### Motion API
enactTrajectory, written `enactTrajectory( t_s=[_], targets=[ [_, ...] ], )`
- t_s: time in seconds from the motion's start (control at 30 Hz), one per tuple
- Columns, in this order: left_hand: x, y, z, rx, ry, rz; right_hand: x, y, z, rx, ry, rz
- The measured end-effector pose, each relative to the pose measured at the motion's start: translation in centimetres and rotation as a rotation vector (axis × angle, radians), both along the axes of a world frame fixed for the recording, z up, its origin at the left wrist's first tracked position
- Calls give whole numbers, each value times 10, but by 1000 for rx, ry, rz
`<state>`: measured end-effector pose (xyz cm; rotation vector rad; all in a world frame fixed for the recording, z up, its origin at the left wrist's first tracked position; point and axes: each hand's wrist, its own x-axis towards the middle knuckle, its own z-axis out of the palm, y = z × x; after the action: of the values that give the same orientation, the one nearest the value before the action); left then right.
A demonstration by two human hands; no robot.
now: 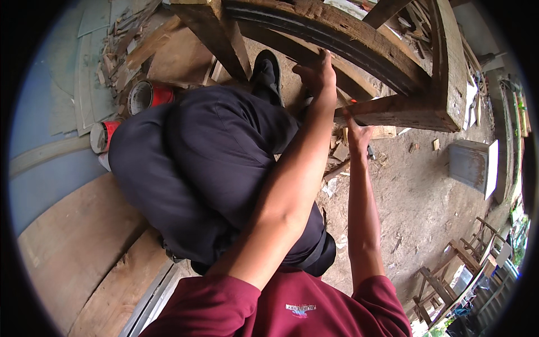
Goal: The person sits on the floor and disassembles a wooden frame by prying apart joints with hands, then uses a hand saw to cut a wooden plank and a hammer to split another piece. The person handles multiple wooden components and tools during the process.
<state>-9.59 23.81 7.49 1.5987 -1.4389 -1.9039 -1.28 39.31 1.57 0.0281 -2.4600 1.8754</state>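
Wearing a maroon shirt (292, 309), crouching with dark trousers (213, 163) folded up. Reaching the left hand (317, 73), fingers curled against the curved wooden frame (359, 39). Pressing the right hand (357, 135) under a rough, weathered straight rail (393, 109), grip unclear. Rail running left to right, ending in a thick upright post (452, 62) well above the dirt floor (415, 196).
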Motion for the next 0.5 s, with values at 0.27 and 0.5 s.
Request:
enactTrajectory(
  t_s=[0.27, 0.5],
  targets=[
    [-3, -30, 17, -199, 48, 42, 57, -25, 2, -92, -32, -294],
    [7, -36, 30, -343, 122, 39, 108, -29, 3, -226, -206, -226]
  ],
)
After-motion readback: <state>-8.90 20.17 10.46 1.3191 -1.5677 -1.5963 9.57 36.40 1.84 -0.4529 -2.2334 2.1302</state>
